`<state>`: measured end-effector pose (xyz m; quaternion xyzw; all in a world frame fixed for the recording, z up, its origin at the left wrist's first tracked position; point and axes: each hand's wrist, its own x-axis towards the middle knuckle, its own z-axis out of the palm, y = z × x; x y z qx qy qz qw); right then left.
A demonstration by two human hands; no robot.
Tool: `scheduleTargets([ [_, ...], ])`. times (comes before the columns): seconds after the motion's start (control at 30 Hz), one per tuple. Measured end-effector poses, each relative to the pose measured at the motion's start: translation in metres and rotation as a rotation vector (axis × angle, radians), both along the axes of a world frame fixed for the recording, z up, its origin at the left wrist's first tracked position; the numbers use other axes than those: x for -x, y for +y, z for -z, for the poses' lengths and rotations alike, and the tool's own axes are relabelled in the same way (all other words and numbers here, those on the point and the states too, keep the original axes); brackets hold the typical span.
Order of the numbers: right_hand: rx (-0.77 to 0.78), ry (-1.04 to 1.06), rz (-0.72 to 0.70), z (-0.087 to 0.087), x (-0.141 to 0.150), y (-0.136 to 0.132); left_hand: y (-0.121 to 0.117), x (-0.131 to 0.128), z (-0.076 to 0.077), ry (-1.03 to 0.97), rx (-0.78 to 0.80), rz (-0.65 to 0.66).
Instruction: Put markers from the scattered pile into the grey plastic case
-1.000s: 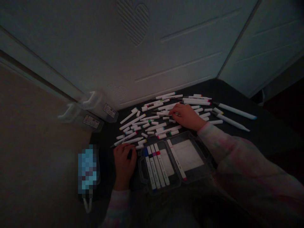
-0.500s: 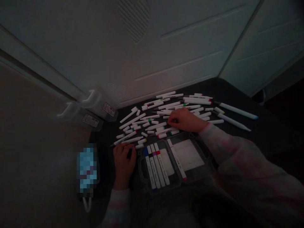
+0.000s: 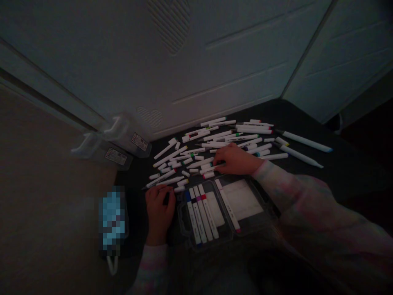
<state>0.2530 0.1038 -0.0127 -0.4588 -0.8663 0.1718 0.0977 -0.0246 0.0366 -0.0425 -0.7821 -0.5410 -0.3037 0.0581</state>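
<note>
In the head view, my right hand (image 3: 235,159) reaches into a spread of white markers, fingers bent down and pinched round one white marker (image 3: 211,169); part of it is hidden under the fingers. My left hand (image 3: 160,209) rests at the near left of the spread, its fingers curved, a dark gap by the thumb and nothing in it. A loose cap-like piece (image 3: 179,189) lies close to its fingertips. Between my hands sits an open clear plastic case (image 3: 205,247). Several capped markers (image 3: 201,221) stand in its left half, and one pink-ended marker (image 3: 227,205) in its right half.
Uncapped markers (image 3: 307,141) and loose caps cover the dark tabletop (image 3: 344,172). Two clear containers (image 3: 121,127) with labels stand at the back left. A blurred-out blue object (image 3: 113,221) lies at the left edge. A pale panelled wall (image 3: 233,73) closes the back.
My right hand has shifted slightly left and nearer to me, down onto a marker by the case. My left hand and the case have stayed in place.
</note>
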Motion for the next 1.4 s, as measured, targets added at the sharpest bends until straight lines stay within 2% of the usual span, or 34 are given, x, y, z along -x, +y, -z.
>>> scheduleTargets([
  [0.43, -0.029, -0.074, 0.001, -0.001, 0.004, -0.004, 0.000, 0.001, -0.001, 0.014, -0.006, 0.008],
  [0.7, -0.032, 0.073, 0.003, 0.000, 0.003, -0.001, 0.000, 0.001, -0.001, -0.004, 0.024, -0.017],
  [0.8, 0.093, 0.277, 0.048, -0.006, 0.000, 0.000, 0.000, 0.002, 0.001, -0.009, 0.018, -0.020],
  [0.93, 0.441, 0.754, 0.167, -0.018, -0.004, -0.002, 0.000, 0.003, 0.001, -0.013, 0.014, -0.012],
  [1.03, 0.605, 1.055, 0.204, -0.024, -0.007, -0.003, 0.001, 0.003, 0.001, -0.010, 0.016, -0.008],
  [1.27, 0.825, 1.238, 0.219, -0.024, -0.008, -0.003, 0.001, 0.003, 0.000, -0.006, 0.000, 0.011],
  [1.4, 0.814, 1.240, 0.219, -0.024, -0.008, -0.003, 0.000, 0.002, 0.000, -0.020, -0.003, 0.009],
])
